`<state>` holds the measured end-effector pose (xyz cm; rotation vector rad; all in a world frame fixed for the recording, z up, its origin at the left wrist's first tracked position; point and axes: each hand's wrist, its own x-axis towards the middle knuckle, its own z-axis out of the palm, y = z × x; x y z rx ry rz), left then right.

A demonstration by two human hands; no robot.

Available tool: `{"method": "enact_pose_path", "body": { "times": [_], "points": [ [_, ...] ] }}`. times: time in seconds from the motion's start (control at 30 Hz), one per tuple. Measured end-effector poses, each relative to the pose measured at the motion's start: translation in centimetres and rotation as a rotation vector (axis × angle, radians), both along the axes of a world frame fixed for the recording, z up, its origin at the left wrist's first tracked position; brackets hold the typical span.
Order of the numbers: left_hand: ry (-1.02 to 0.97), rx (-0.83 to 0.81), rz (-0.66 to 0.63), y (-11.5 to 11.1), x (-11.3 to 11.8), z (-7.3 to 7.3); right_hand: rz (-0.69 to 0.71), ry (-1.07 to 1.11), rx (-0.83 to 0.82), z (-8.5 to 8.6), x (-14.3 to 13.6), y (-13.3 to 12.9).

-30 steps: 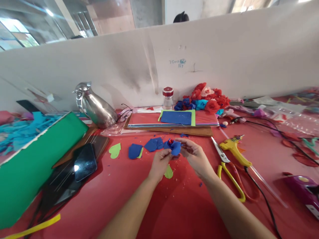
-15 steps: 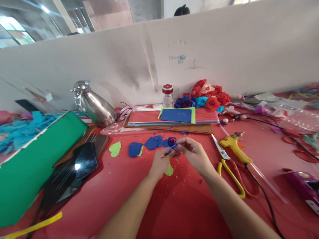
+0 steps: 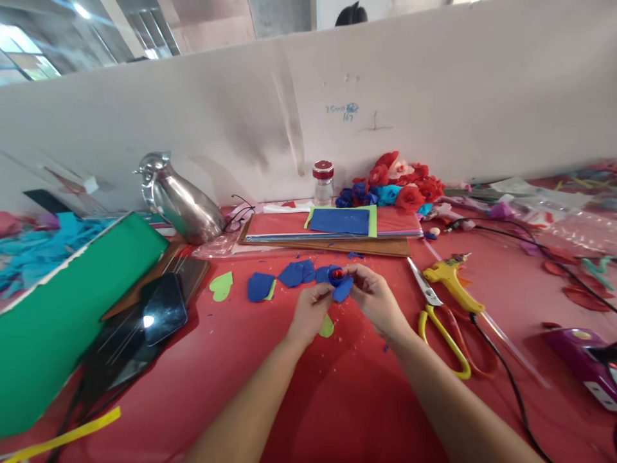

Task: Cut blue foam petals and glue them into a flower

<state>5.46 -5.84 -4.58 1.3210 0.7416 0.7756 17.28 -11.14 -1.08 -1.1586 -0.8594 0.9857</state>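
Observation:
Between my two hands is a small paper flower with a red centre and blue petals. My left hand pinches it from the left side, fingers closed. My right hand is closed on its right edge, thumb and forefinger at the blue petal. Just beyond lie several cut blue paper petals, and another blue petal rests over a green piece. A green heart-shaped piece lies farther left. One more green piece is partly hidden under my left hand.
To the right lie scissors and a yellow glue gun with a black cord. Paper sheets, a glass jar and a heap of paper roses stand behind. A steel jug, phone and green box are left.
The blue petal in my hands, seen edge-on before, now hangs broad-side toward me below the red centre. My hands have drawn slightly apart, and the view has shifted a little.

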Motion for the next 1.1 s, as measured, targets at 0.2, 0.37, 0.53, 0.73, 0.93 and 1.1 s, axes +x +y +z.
{"method": "enact_pose_path", "body": {
  "times": [0.2,0.37,0.53,0.73,0.93,1.1],
  "points": [
    [0.016,0.032,-0.016,-0.3,0.0,0.6,-0.029,0.063,-0.001,0.0,0.0,-0.1],
    [0.022,0.035,0.008,-0.2,0.0,0.5,0.004,0.13,-0.001,-0.2,0.1,0.0],
    [0.018,0.005,0.031,-0.1,0.0,0.6,0.039,0.085,-0.017,-0.3,0.1,0.0],
    [0.028,0.011,0.035,-0.2,0.1,1.2,0.005,0.01,-0.015,0.3,0.1,0.0],
    [0.041,0.036,0.01,-0.2,0.1,1.4,-0.012,0.037,-0.018,0.6,0.2,0.1],
    [0.037,0.021,-0.032,-0.1,0.1,1.1,-0.006,0.053,-0.011,-0.1,0.5,0.2]
  ]
}}
